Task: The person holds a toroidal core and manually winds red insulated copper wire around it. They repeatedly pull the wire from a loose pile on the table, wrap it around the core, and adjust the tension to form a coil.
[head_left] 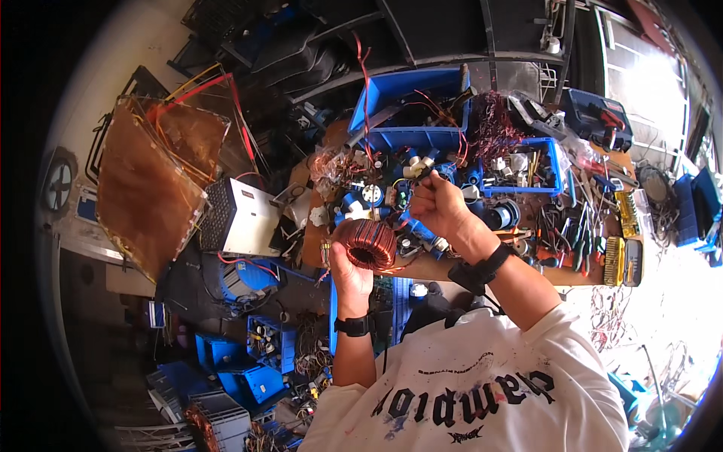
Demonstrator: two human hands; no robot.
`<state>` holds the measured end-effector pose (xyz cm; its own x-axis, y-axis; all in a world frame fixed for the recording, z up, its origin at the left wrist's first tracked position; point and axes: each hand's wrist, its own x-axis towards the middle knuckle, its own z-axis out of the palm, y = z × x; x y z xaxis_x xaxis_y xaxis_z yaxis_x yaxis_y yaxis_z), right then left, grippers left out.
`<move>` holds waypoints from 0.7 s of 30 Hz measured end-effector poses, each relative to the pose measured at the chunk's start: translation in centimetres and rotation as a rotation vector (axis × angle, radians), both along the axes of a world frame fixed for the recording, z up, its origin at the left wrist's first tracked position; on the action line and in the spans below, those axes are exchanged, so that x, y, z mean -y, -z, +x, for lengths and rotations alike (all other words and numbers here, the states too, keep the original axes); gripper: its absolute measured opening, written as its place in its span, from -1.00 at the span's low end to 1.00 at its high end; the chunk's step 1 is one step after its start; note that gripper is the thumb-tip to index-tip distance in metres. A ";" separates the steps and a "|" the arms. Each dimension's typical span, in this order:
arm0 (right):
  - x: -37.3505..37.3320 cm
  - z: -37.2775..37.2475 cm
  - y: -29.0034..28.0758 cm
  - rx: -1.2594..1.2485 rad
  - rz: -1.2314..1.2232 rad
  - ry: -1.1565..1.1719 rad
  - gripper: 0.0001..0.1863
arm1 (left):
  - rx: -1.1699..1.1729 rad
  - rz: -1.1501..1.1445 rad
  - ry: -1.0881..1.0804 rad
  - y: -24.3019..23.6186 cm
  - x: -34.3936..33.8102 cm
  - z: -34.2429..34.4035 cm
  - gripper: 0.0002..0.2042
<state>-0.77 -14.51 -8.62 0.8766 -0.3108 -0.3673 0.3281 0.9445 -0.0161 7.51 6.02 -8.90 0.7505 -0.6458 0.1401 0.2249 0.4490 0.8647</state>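
My left hand grips a thick ring-shaped coil wound with copper wire, its hole turned partly toward me. To the right of it and farther off, my right hand is raised over the cluttered bench with its fingers closed in a pinch. A small dark bit shows at its fingertips, too small to name. Just beyond these fingers lie blue and white plug-like connectors. Some thin reddish wire ends stick out beside the coil's lower right side.
On the wooden bench stand a large blue bin and a smaller blue crate of small parts. Pliers and screwdrivers lie to the right. A white metal box and a brown sheet are at left; blue crates sit below.
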 end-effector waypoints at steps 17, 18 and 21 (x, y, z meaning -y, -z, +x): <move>2.3 0.2 1.7 -0.262 0.098 0.410 -0.54 | -0.481 -0.101 -0.168 2.2 -0.6 1.3 -0.44; 2.3 0.3 0.9 -0.373 0.100 0.427 -0.54 | -0.464 -0.112 -0.180 2.5 -0.8 1.5 -0.43; 2.4 0.2 2.2 -0.269 0.010 0.454 -0.49 | -0.490 -0.171 -0.183 3.1 -2.4 2.0 -0.45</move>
